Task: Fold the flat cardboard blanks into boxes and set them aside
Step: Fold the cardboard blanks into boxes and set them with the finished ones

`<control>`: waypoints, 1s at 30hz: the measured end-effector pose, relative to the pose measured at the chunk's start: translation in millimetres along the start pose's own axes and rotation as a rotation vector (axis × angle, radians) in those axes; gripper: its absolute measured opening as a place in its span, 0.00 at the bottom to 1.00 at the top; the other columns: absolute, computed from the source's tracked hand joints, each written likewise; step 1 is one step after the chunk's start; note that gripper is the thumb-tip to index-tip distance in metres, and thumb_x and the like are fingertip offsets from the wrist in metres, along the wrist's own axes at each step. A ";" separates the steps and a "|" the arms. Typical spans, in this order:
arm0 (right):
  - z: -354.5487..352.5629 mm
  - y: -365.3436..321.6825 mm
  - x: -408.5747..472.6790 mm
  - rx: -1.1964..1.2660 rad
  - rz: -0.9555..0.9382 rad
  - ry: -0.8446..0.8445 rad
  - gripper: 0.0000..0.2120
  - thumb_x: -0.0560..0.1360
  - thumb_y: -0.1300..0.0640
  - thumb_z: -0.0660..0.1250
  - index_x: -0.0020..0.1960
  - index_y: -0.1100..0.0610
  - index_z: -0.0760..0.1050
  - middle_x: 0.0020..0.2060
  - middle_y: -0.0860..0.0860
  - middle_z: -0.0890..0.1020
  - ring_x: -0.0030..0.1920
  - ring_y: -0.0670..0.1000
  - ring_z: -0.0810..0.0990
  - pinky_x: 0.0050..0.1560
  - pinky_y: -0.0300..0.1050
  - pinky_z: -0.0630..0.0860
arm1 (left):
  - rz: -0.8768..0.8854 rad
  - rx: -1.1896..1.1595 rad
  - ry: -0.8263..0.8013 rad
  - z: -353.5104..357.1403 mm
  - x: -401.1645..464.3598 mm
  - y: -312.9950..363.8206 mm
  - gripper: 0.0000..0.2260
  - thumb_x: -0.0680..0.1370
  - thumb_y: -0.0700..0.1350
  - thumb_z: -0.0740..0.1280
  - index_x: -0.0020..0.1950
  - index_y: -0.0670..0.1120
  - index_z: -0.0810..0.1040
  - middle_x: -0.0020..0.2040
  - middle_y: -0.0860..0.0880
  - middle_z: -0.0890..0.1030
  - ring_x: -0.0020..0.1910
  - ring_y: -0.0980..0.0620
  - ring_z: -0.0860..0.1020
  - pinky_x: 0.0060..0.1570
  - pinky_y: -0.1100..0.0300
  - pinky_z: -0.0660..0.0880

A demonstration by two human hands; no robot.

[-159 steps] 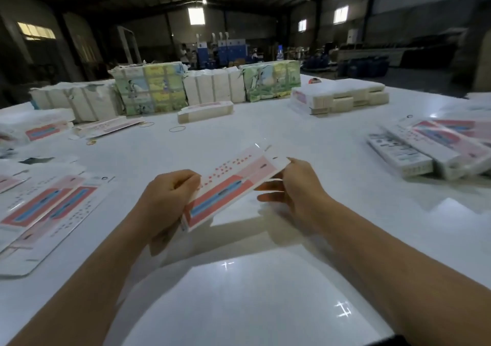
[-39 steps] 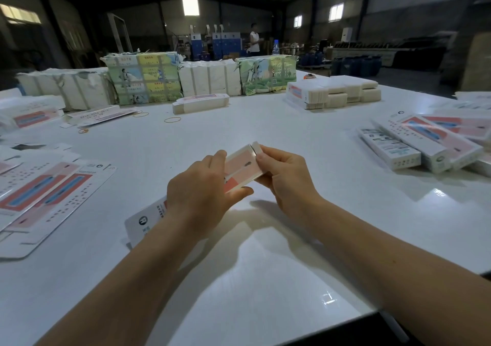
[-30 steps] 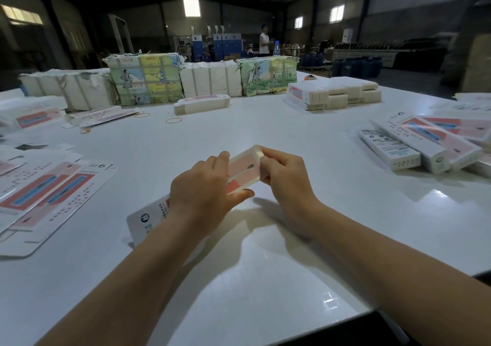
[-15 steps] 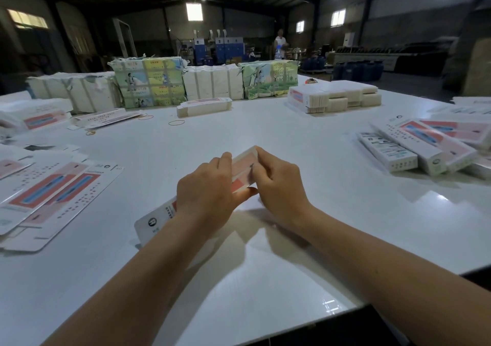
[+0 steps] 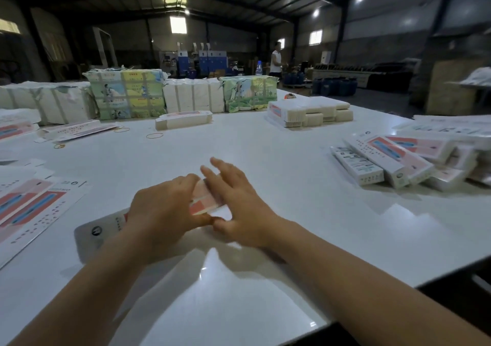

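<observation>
The white worktop fills most of my view, its near edge cutting diagonally at lower right, with bare glossy surface between my arms and ahead of my hands. Along the far side stand wrapped bundles, some green and yellow with printed pictures, some plain white; their writing is too small to read. Finished boxes lie heaped at my right, near the worktop's edge, and flat blanks lie fanned at my left, pink and red with a blue stripe and rows of tiny unreadable print. The box I am folding sits at centre just above the worktop, its white end with a round dark logo poking out left below my wrist. My left hand curls over it, its grip closed round the body. My right hand has fingers straight and spread, its grip wide, laid against the box's far end; the thumbs nearly meet beneath.
</observation>
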State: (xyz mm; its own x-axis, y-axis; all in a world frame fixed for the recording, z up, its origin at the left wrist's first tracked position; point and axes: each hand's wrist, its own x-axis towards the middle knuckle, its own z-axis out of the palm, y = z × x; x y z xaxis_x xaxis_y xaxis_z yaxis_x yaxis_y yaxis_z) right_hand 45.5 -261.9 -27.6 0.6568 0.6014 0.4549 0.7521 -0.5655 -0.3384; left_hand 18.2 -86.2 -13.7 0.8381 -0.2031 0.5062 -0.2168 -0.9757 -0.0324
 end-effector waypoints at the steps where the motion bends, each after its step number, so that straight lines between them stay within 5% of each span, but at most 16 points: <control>1: -0.6 1.9 -0.7 -0.027 -0.017 -0.027 0.40 0.72 0.58 0.70 0.78 0.54 0.52 0.77 0.54 0.53 0.75 0.53 0.50 0.75 0.48 0.51 | 0.038 -0.030 -0.002 2.4 -2.6 -5.9 0.25 0.65 0.70 0.68 0.55 0.57 0.71 0.44 0.57 0.79 0.37 0.52 0.76 0.31 0.60 0.65; 6: 0.5 6.0 -1.4 -0.182 -0.117 -0.023 0.32 0.72 0.62 0.69 0.74 0.61 0.63 0.69 0.60 0.68 0.66 0.61 0.65 0.66 0.54 0.65 | 0.080 -0.163 -0.047 33.6 3.3 -37.8 0.27 0.59 0.68 0.68 0.55 0.63 0.71 0.42 0.57 0.82 0.34 0.54 0.77 0.32 0.59 0.72; 9: -6.4 13.9 2.5 -0.295 -0.070 0.069 0.28 0.73 0.56 0.69 0.71 0.59 0.66 0.62 0.62 0.73 0.59 0.63 0.70 0.56 0.57 0.71 | 0.127 -0.120 0.007 65.2 21.1 -54.9 0.39 0.63 0.73 0.63 0.67 0.52 0.71 0.62 0.48 0.77 0.55 0.41 0.77 0.53 0.40 0.73; 12: -50.3 43.7 4.9 -0.249 0.191 0.330 0.24 0.76 0.53 0.64 0.71 0.55 0.67 0.57 0.62 0.74 0.56 0.63 0.70 0.53 0.56 0.71 | 0.099 -0.166 0.137 78.1 28.4 -66.8 0.36 0.68 0.67 0.62 0.74 0.58 0.61 0.73 0.57 0.62 0.66 0.40 0.68 0.64 0.37 0.65; 17: -157.2 138.4 -35.9 -0.492 0.597 0.594 0.18 0.78 0.55 0.58 0.68 0.48 0.69 0.57 0.60 0.72 0.56 0.60 0.70 0.53 0.55 0.72 | 0.103 -0.187 -0.023 89.8 16.8 -60.0 0.22 0.71 0.68 0.58 0.61 0.60 0.73 0.58 0.63 0.72 0.55 0.49 0.74 0.52 0.44 0.72; 19: -183.5 174.9 -72.8 -0.589 0.811 0.627 0.20 0.78 0.55 0.57 0.69 0.47 0.68 0.59 0.60 0.71 0.56 0.60 0.69 0.55 0.55 0.68 | 0.085 -0.235 -0.119 98.0 11.1 -59.0 0.14 0.72 0.67 0.56 0.56 0.70 0.70 0.52 0.70 0.72 0.48 0.54 0.75 0.45 0.47 0.75; 23: -197.4 213.8 -141.5 -0.690 1.158 0.373 0.21 0.78 0.52 0.56 0.70 0.44 0.65 0.66 0.60 0.66 0.64 0.62 0.65 0.63 0.60 0.65 | 0.107 -0.266 -0.184 103.4 13.0 -60.6 0.11 0.72 0.65 0.55 0.53 0.77 0.67 0.53 0.72 0.71 0.44 0.55 0.76 0.40 0.47 0.76; 27: -196.0 200.9 -137.5 -0.651 1.100 0.447 0.24 0.77 0.53 0.59 0.73 0.46 0.62 0.72 0.58 0.61 0.70 0.61 0.59 0.68 0.62 0.60 | 0.105 -0.285 -0.210 77.3 12.8 -37.7 0.11 0.72 0.62 0.57 0.52 0.77 0.66 0.44 0.67 0.72 0.43 0.53 0.74 0.41 0.47 0.75; 30: -184.1 159.1 -91.8 -0.609 0.832 0.499 0.24 0.75 0.57 0.61 0.71 0.52 0.67 0.72 0.56 0.63 0.71 0.58 0.58 0.68 0.59 0.58 | 0.066 -0.296 -0.204 59.3 10.9 -20.5 0.07 0.76 0.54 0.63 0.45 0.69 0.72 0.46 0.61 0.74 0.47 0.52 0.74 0.47 0.47 0.74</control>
State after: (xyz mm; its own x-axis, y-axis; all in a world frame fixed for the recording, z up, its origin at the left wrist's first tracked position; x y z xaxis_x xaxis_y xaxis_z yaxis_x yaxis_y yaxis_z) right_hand 95.0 -510.9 28.5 0.7420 -0.3008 0.5991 -0.1452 -0.9446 -0.2945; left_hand 61.4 -73.3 -58.7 0.8933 -0.3066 0.3285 -0.3847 -0.8996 0.2065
